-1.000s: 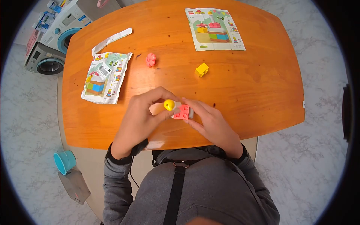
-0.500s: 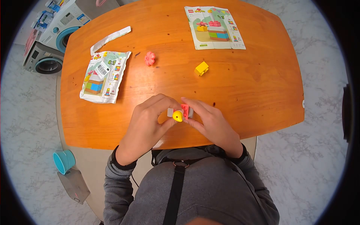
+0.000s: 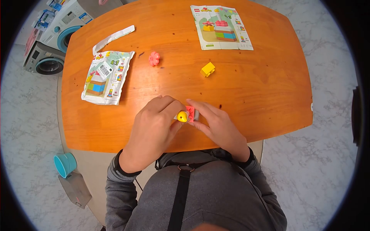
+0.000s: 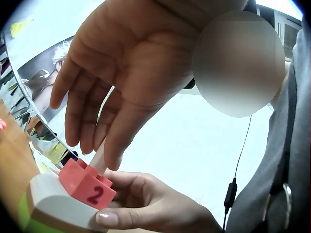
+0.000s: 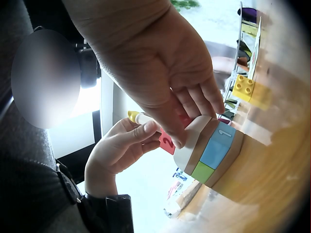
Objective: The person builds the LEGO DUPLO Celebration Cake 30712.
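Observation:
In the head view my left hand [image 3: 152, 125] pinches a white candle with a yellow flame tip [image 3: 182, 116] at the left part of a pink brick [image 3: 191, 114]. The left wrist view shows the candle's pale shaft [image 4: 99, 159] meeting the studs of that pink brick, marked 2 [image 4: 83, 183]; whether it is seated cannot be told. My right hand [image 3: 221, 125] grips the pink brick and the white layer [image 5: 187, 153] under it. Below come brown layers, a blue block marked 1 [image 5: 217, 145] and a green block [image 5: 202, 172].
A pink flower piece [image 3: 154, 59] and a yellow brick [image 3: 207, 69] lie farther back on the wooden table [image 3: 266, 96]. A printed package [image 3: 108, 79] and a torn strip [image 3: 113, 38] are at the left, a printed sheet [image 3: 222, 29] at the back right.
My left hand has brought the candle right and toward my body, over the left part of the pink brick. My right hand stays nearly still on the stack.

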A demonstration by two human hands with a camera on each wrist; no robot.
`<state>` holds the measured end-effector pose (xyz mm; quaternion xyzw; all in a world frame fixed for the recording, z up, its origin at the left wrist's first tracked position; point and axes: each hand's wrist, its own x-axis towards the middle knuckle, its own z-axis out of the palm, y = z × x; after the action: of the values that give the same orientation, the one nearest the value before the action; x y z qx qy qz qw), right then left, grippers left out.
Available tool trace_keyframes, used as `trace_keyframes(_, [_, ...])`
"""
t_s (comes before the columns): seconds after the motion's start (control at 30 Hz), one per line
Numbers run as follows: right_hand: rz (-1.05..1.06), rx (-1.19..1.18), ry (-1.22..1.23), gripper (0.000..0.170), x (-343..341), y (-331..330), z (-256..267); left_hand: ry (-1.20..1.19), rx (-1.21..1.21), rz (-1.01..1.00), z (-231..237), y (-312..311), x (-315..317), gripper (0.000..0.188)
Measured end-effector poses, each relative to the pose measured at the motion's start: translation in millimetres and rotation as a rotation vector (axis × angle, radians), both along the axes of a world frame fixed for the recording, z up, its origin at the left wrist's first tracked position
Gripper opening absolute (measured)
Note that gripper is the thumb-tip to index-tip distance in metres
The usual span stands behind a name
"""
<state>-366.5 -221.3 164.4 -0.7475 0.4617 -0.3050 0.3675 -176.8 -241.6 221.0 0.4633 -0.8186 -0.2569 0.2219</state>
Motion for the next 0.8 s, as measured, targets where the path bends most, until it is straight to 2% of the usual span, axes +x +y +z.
trace_keyframes(0.33, [0.003, 0.004, 0.0, 0.045, 0.0, 0.1, 0.9, -0.157, -0.07, -0.023, 7.9, -2.1, -6.7, 0.02])
trace_keyframes(0.8, [0.024, -0.038, 0.052, 0.047, -1.2, -0.8, 1.6, -0.171, -0.103, -0.014, -1.2, -1.4, -4.7, 0.02])
